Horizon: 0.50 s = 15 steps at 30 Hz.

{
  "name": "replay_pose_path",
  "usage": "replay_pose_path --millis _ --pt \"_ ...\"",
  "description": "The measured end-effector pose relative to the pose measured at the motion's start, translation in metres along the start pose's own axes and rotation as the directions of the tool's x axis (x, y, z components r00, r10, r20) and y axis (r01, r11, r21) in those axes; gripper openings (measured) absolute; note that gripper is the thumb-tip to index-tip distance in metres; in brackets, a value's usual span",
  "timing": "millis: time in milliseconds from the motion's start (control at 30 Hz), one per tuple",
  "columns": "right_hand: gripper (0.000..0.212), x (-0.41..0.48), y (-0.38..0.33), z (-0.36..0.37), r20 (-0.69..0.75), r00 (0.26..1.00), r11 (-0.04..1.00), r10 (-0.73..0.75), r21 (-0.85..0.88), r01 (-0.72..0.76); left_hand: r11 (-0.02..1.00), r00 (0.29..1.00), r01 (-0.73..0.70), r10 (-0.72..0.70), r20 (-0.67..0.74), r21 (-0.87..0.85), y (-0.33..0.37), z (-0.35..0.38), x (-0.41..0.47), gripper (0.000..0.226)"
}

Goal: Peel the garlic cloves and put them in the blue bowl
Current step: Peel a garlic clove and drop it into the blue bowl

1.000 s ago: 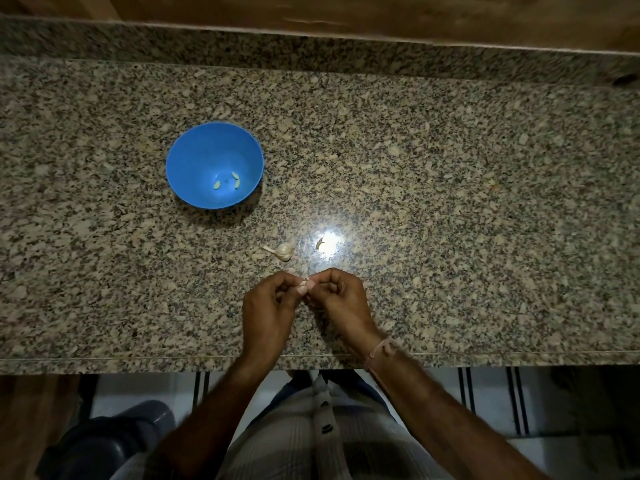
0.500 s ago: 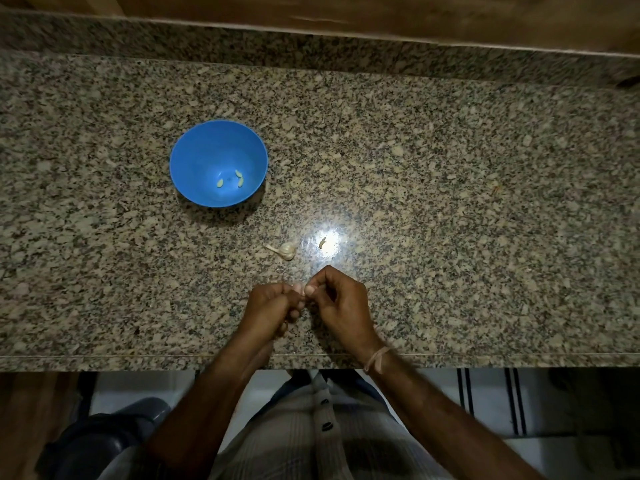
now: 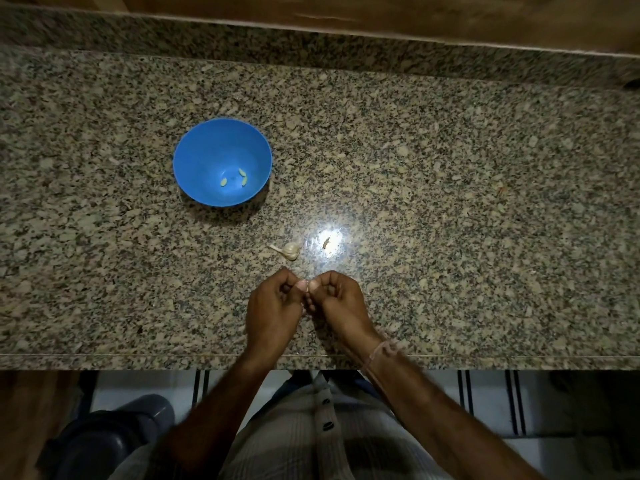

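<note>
Left hand (image 3: 273, 308) and right hand (image 3: 341, 303) met at lower centre, fingertips pinched shut on garlic clove (image 3: 306, 285), mostly hidden. Blue bowl (image 3: 194, 161), upper left, held three peeled cloves. Garlic bulb (image 3: 290, 250) lay on tabletop (image 3: 450, 202). Best: nick skin, strip lengthwise.

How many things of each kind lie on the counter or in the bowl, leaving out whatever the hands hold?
Blue bowl: 1
Peeled cloves in the bowl: 3
Garlic bulb piece on the counter: 1
Small scrap in the glare: 1
Total: 6
</note>
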State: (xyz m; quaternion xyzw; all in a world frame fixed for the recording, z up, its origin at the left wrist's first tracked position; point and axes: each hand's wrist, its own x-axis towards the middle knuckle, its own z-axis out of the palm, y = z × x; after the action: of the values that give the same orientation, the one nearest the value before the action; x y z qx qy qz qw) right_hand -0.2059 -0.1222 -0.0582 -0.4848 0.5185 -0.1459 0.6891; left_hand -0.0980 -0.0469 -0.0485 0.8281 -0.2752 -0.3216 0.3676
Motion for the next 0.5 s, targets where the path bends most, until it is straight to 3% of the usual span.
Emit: replay_pose_path --millis 133,300,367,433,500 --pt "0.002 -0.003 0.0 -0.005 0.024 0.98 0.971 -0.198 -0.129 0.199 0.98 0.987 0.126 -0.107 0.12 -0.156 -0.006 0.0 0.005 0.034" --pt "0.024 -0.003 -0.003 -0.001 -0.014 0.98 0.969 -0.198 -0.153 0.194 0.999 0.997 -0.041 0.04 0.066 0.005 0.005 0.001 -0.004 0.039" --pt "0.027 -0.002 -0.003 0.001 -0.016 0.975 0.956 -0.221 -0.202 0.213 0.999 0.998 -0.044 0.044 0.039 0.009 0.007 0.003 -0.006 0.038" --pt "0.022 -0.003 -0.003 0.003 -0.017 0.953 0.918 -0.304 -0.274 0.288 0.972 0.992 0.103 -0.084 0.099 -0.209 0.011 0.004 -0.006 0.038" --pt "0.019 -0.004 -0.005 0.002 0.004 0.921 0.865 -0.39 -0.341 0.368 0.816 0.92 0.38 -0.287 0.266 -0.435 0.017 0.002 -0.002 0.038"
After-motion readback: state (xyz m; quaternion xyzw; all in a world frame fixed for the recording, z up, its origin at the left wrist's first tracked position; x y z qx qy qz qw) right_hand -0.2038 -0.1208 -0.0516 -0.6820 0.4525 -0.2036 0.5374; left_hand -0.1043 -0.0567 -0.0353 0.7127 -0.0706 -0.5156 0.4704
